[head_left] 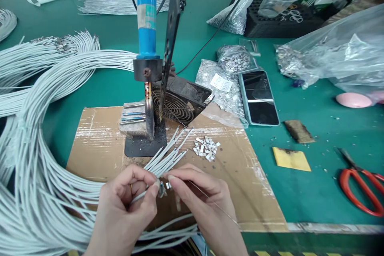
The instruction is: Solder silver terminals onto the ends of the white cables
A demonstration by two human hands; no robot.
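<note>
Left hand (129,198) is pinching a pale cable (138,196) between thumb and forefinger near the cable's end, other fingers curling in. Right hand (199,198) is pinching too, thumb against forefinger, with a thin wire (214,203) running out of the grip and back across the hand. Fingertips of both hands are nearly meeting above the cardboard (99,144), low in the view; exact contact there is too small to tell. Small shiny pieces (168,185) are showing just below the fingertips.

A fan of cable ends (165,156) is lying just beyond the hands, tips pointing away. A pile of little metal tabs (207,149) is sitting on the cardboard to the right of them. Behind, a blue-handled soldering iron (146,24) is standing upright, tip down, over a black base plate (145,148); a dark fan unit (177,102) is leaning beside it. A big cable coil (30,192) is filling the left side.

On the green table (315,192), a phone (260,98) is lying against a bag of parts (220,88); a yellow sponge (292,159) and red-handled scissors (358,188) are resting further right.
</note>
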